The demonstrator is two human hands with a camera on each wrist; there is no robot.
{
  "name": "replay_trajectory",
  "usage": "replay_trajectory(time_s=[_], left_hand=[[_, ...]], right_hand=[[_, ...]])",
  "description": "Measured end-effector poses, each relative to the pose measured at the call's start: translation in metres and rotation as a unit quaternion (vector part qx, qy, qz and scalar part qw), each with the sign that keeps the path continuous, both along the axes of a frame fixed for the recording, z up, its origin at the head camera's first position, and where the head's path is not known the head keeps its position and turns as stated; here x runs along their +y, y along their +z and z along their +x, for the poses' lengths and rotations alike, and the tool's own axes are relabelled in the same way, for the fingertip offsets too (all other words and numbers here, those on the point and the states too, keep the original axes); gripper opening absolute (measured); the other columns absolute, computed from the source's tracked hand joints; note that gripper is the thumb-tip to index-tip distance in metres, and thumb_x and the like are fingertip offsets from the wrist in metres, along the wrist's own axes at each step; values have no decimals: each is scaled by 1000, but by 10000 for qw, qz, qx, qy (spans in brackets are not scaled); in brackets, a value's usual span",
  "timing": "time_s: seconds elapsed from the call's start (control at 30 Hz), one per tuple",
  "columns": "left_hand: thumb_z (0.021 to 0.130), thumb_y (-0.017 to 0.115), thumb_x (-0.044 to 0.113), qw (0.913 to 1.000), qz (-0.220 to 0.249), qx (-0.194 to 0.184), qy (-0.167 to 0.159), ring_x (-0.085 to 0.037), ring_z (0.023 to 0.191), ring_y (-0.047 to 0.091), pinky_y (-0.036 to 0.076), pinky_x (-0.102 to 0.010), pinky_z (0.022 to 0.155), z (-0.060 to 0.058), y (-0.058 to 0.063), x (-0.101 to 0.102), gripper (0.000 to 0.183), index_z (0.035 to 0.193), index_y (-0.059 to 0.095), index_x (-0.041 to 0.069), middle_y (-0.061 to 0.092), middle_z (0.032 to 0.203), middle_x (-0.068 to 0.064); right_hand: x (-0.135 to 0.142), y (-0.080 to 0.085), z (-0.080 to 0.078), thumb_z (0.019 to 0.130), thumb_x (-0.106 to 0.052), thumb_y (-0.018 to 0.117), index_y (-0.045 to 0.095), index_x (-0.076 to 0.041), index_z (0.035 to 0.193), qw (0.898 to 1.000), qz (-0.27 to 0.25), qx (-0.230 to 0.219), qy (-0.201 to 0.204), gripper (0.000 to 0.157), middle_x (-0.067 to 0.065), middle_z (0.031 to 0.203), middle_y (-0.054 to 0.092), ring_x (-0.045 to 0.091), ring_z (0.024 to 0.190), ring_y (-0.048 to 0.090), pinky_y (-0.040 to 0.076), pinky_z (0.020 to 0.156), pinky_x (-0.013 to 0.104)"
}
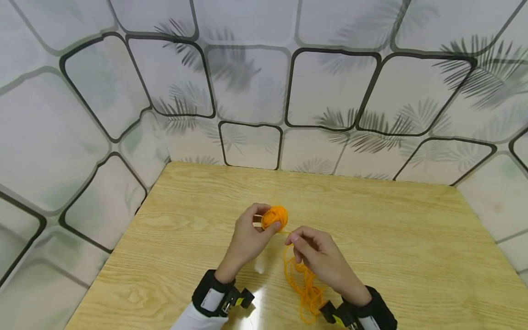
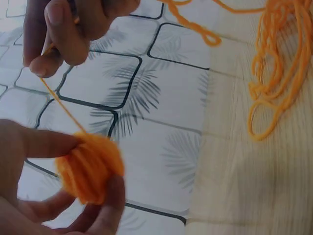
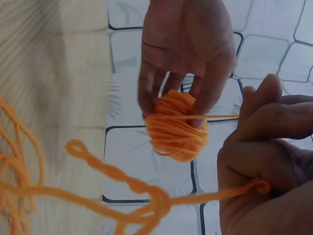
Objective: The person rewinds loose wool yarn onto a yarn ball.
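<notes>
An orange ball of yarn is held above the table by my left hand, thumb on one side and fingers on the other. In the left wrist view the same yarn ball sits between the fingertips. My right hand, just right of the ball, pinches the yarn strand that runs taut to it. Out of the right hand's other side, the strand leads down to a loose tangle of orange yarn. A twisted loop of yarn hangs near the right hand in the right wrist view.
The wooden table reaches back to a wall patterned with dark outlines and grey leaves. Each wrist wears a black strap with a small camera, the left strap over a white sleeve. The loose yarn lies close to the right wrist camera.
</notes>
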State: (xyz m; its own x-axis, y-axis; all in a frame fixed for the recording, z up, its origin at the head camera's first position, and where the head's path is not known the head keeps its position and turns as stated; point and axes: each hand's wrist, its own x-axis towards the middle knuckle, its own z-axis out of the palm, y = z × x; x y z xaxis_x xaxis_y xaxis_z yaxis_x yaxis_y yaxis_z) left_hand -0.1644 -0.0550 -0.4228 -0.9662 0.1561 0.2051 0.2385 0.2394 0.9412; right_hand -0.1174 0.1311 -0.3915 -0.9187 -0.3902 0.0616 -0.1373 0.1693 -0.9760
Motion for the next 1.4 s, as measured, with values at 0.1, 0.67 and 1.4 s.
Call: replay_trajectory(time_s=[0.1, 0.67, 1.4], left_hand=[[83, 67, 31, 9951, -304, -239, -909, -22, 95, 54, 50, -30, 72, 1, 2, -1, 37, 113, 56, 13, 56, 108, -2], [92, 52, 11, 8753, 2314, -962, -4136, -21, 101, 56, 48, -40, 83, 7, 15, -8, 34, 122, 45, -4, 52, 116, -14], [90, 56, 15, 8939, 4331, -667, -945, -22, 103, 54, 43, -47, 91, 3, 17, 2, 36, 121, 41, 4, 49, 119, -14]], right_hand=[[4, 3, 0, 95, -36, 47, 59, -7, 95, 9992, 40, 63, -383, 32, 14, 67, 49, 16, 45, 33, 30, 37, 29], [9, -3, -10, 88, -35, 58, 63, -6, 89, 9909, -392, 85, -1286, 30, 13, 82, 56, 18, 66, 51, 48, 60, 30], [-4, -13, -6, 96, -36, 44, 58, -3, 96, 9996, -147, -248, -36, 35, 17, 71, 49, 12, 46, 35, 33, 40, 26]])
